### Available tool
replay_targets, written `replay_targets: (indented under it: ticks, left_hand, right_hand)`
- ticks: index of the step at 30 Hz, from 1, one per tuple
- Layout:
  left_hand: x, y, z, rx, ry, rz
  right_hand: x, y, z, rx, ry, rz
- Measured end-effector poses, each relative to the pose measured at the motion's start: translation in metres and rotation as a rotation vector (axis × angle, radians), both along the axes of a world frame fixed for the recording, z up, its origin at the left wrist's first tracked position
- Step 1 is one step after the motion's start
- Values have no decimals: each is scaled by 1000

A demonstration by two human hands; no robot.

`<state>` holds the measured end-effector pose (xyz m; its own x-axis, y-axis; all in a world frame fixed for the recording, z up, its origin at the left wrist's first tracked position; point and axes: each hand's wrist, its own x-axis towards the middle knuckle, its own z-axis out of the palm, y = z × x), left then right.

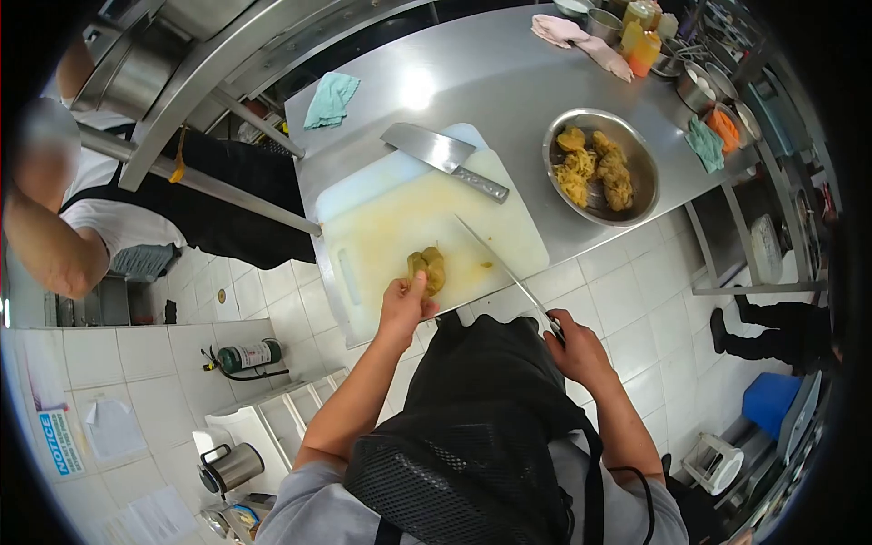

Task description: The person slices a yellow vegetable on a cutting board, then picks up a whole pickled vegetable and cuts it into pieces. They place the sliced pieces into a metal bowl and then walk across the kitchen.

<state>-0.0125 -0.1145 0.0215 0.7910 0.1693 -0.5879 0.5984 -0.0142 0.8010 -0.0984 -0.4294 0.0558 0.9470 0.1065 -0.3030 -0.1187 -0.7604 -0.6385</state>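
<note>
My left hand [406, 307] has its fingers on a yellow-brown lump of food [429, 271] near the front edge of the cutting board [400, 222]. In my right hand [579, 350] is the handle of a long thin knife [502, 265], its blade reaching up and left over the board's right part. Small food bits lie beside the blade. Behind, a wide cleaver [445, 159] rests flat across the board. To the right stands a metal bowl [600, 168] with yellow shreds and brownish lumps inside.
A green cloth [331, 100] lies at the table's back left. Sauce bottles [643, 50], a pink cloth [581, 41] and containers stand at the back right. A co-worker in a dark apron [218, 195] is at the left, beyond a metal rack post. Another person's legs [772, 331] show at right.
</note>
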Motion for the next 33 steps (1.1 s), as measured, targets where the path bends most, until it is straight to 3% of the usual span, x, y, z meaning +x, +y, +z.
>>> replay_targets:
  ticks: [1, 2, 4, 6, 8, 13, 18, 22, 25, 28, 33]
  left_hand:
    - [1, 3, 4, 145, 11, -158]
    - [1, 5, 10, 148, 16, -168]
    - [-1, 8, 24, 911, -234, -577]
    - [6, 13, 37, 836, -85, -603]
    - [9, 20, 38, 963, -884, -610]
    - [24, 20, 33, 756, -841, -848]
    - [13, -8, 12, 748, -689, -481]
    - [16, -7, 24, 738, -616, -505]
    - [33, -1, 40, 885, -931, -732]
    - [46, 3, 37, 766, -910, -895]
    - [49, 9, 25, 693, -910, -852]
  right_hand:
    - [0, -1, 0, 15, -9, 2]
    - [0, -1, -1, 31, -18, 4]
    - [-2, -3, -2, 52, 4, -5]
    - [0, -5, -2, 78, 23, -15]
    - [-2, -5, 2, 136, 74, -20]
    - [-5, 6, 8, 290, 132, 34]
    - [0, 18, 5, 412, 69, 88]
    - [7, 21, 12, 383, 27, 119]
    - [8, 26, 15, 361, 19, 129]
    - [6, 34, 13, 332, 21, 135]
    - [-10, 38, 17, 301, -22, 145]
